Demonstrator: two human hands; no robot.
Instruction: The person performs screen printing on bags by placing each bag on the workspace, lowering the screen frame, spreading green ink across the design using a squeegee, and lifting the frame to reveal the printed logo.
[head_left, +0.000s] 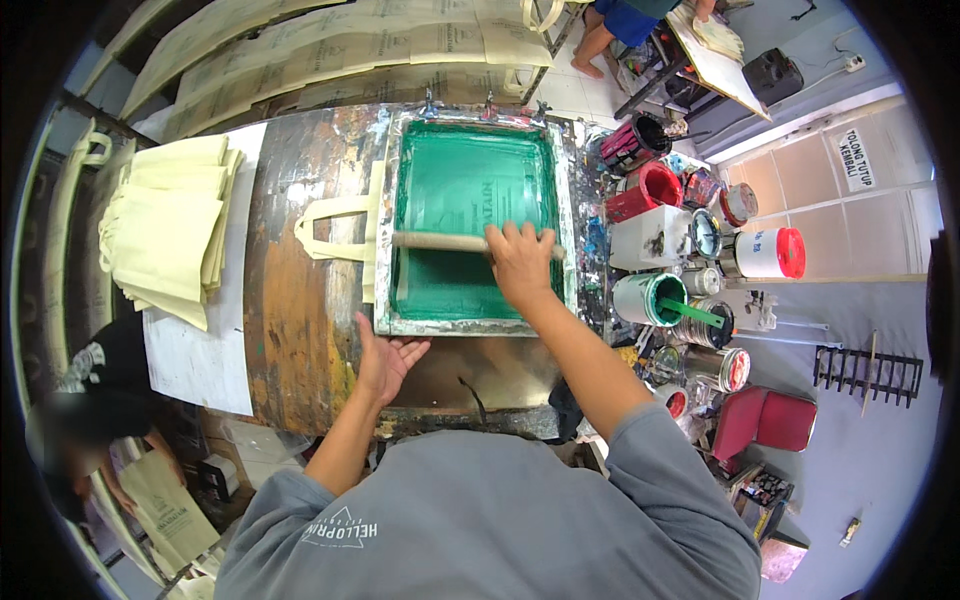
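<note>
The squeegee (440, 242) is gripped by the curled right hand (522, 262) across the green-inked printing screen (460, 327); at its near-left corner, the left hand (384, 365) is held open, apparently empty. Ink could be smeared if the screen were nudged.

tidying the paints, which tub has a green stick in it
The white tub right of the screen, green inside: a green stick leans out over its rim. The red tub farther off shows no such stick.

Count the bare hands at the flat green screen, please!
2: the left hand by the lower-left corner of the screen, the right hand gripping the straight beige bar.
</note>
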